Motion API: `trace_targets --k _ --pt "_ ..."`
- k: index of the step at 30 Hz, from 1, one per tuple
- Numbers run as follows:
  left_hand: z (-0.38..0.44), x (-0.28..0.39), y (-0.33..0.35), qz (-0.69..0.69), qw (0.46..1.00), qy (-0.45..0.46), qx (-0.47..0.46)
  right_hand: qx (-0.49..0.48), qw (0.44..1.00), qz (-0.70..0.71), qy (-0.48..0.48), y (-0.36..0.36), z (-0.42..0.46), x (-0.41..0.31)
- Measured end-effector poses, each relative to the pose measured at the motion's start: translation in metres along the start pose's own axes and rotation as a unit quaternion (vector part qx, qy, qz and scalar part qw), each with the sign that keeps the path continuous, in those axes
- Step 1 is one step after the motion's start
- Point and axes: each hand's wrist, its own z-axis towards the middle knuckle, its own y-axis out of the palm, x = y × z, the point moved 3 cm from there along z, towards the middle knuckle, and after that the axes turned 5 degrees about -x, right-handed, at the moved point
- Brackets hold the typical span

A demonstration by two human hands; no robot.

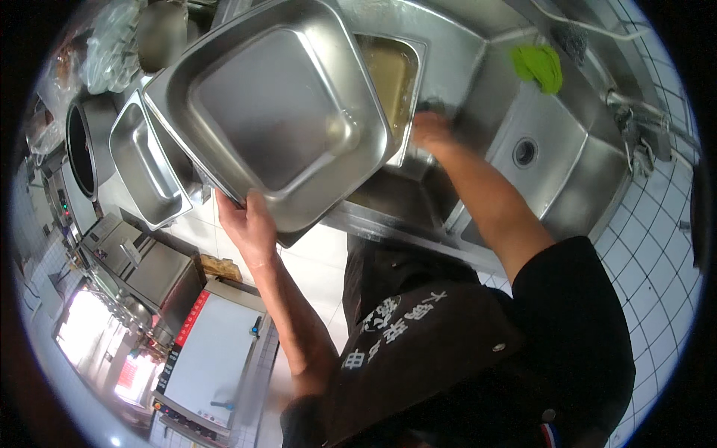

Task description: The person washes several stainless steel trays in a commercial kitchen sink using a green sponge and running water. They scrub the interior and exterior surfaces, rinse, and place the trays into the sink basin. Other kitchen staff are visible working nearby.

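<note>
My left hand (pixel 247 223) grips the near corner rim of a large, deep stainless-steel food pan (pixel 263 112), which is tilted so its inside faces me. The thumb lies over the rim. Partly hidden behind it, a smaller rectangular metal pan (pixel 417 73) holds yellowish liquid with some bubbles. My right hand (pixel 430 130) is blurred at that smaller pan's right edge, over the sink. Something dark shows just beyond its fingers, too blurred to name, and I cannot tell whether the hand grips it or the rim.
To the right is a stainless-steel sink basin (pixel 504 145) with a round drain (pixel 525 152). A bright green cloth (pixel 538 67) lies at its far side, near a wall tap (pixel 633 112). Another metal pan (pixel 148 162) and a large dark-mouthed pot (pixel 83 148) stand left.
</note>
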Motion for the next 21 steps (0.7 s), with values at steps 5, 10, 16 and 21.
trace_targets --k 5,10,16,21 --pt "0.003 0.008 0.003 0.026 1.000 0.000 0.010 -0.051 0.998 0.015 -0.025 -0.024 -0.041 -0.006" --pt "0.005 -0.013 0.008 -0.034 0.999 -0.025 -0.019 0.154 0.940 0.289 -0.096 -0.125 -0.163 -0.043" --pt "-0.004 0.014 0.023 0.003 0.995 -0.029 -0.099 0.483 0.816 0.207 -0.242 -0.171 -0.160 -0.110" --pt "-0.017 0.019 0.033 -0.022 0.992 -0.021 -0.121 0.486 0.838 0.178 -0.172 -0.218 -0.121 -0.122"
